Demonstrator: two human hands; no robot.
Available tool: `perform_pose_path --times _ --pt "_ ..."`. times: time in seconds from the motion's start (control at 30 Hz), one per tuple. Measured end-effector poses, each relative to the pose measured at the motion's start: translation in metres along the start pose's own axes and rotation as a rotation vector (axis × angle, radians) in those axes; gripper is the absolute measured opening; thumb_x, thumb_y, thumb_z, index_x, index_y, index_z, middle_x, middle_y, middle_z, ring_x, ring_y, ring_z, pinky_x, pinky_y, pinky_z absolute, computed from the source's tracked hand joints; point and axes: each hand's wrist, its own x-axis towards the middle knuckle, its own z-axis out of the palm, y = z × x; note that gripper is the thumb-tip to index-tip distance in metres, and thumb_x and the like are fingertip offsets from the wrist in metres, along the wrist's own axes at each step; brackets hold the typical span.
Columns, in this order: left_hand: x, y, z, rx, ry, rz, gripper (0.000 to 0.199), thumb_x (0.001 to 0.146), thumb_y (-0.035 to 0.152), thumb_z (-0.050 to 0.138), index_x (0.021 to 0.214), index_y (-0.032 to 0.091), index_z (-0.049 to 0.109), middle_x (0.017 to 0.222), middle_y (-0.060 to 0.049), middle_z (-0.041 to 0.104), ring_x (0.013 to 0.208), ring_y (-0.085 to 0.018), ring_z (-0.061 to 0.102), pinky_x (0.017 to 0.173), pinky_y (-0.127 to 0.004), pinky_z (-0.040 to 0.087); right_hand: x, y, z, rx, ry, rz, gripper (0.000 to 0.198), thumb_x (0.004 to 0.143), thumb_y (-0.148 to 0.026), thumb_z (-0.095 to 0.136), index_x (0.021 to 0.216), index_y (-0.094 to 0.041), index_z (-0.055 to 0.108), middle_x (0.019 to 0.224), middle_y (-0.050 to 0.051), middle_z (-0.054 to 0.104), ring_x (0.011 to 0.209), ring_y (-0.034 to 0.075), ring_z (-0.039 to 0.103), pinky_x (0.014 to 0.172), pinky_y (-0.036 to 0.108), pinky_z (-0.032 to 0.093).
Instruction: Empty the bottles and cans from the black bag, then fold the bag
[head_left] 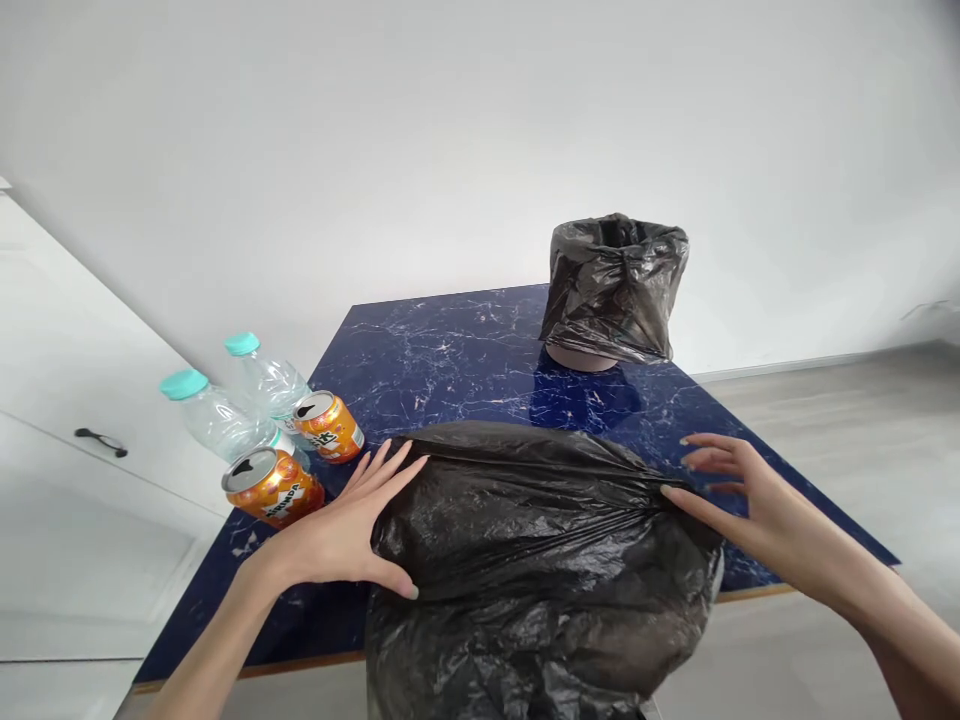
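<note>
A black plastic garbage bag (525, 560) lies bunched over the front of the blue table, its lower part hanging past the edge. My left hand (349, 530) rests against the bag's left side with fingers spread and thumb apart. On the right, my right hand (739, 500) has its thumb against a creased fold of the bag, while its other fingers stand away from the thumb. The bag covers whatever is beneath or inside it. Close to my left hand stand two opened orange soda cans, the front can (277, 490) and the rear can (334, 428).
Two clear plastic bottles with turquoise caps, the front bottle (217, 420) and the rear bottle (266, 375), stand left of the cans. A bin lined with a black bag (615, 290) stands at the back of the marbled blue table (442, 350). White drawers (82, 520) are at left.
</note>
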Motion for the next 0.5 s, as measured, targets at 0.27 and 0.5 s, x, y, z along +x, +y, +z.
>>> perform_pose_path --times 0.27,0.5 --pt "0.020 0.076 0.035 -0.003 0.213 0.127 0.068 0.114 0.056 0.046 0.174 0.033 0.027 0.180 -0.006 0.032 0.170 -0.032 0.018 0.136 -0.060 0.030 -0.038 -0.075 0.046 -0.230 -0.021 -0.494 0.049 0.114 -0.049 0.039 0.154 -0.028 0.059 0.164 0.008 0.057 0.159 0.034 0.044 0.133 0.060 0.034" --pt "0.060 0.032 0.054 0.134 0.201 0.021 0.093 0.107 0.076 0.041 0.176 0.017 0.022 0.183 -0.016 0.018 0.170 -0.040 0.010 0.137 -0.065 0.013 -0.015 -0.046 0.101 -0.518 -0.228 -0.495 0.081 0.108 -0.073 0.038 0.174 -0.026 0.033 0.180 0.009 0.025 0.168 0.038 0.021 0.134 0.071 0.017"
